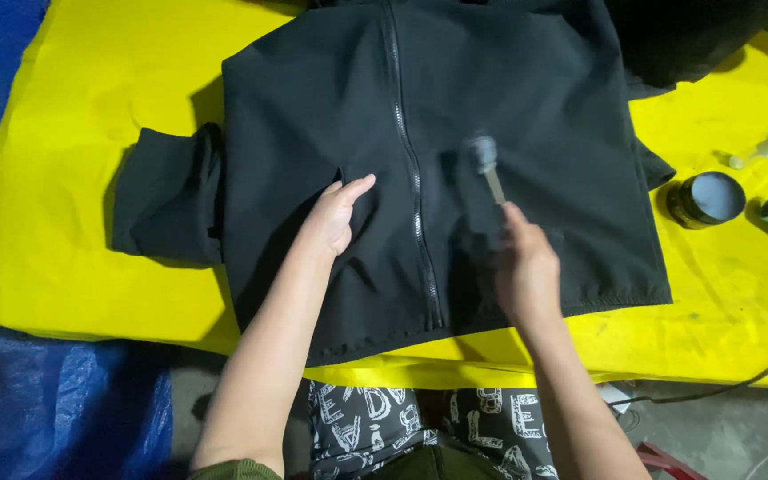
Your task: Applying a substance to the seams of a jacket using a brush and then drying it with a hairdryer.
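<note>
Flanking the black jacket [508,107], a round tin [707,199] sits right.

looks to me like a small garment workshop, not a home room. i see a work table [64,222] covered in yellow sheeting, blue tarp [55,409] below it over a bare concrete floor [713,436], a black jacket [455,133] spread flat, an open dark jar [706,199], a small bottle [766,148] and a power cord [713,387] along the edge.

Yellow-covered table [91,267] bears a black jacket [331,98], dark jar [707,199] (round) and small bottle [764,148].
</note>
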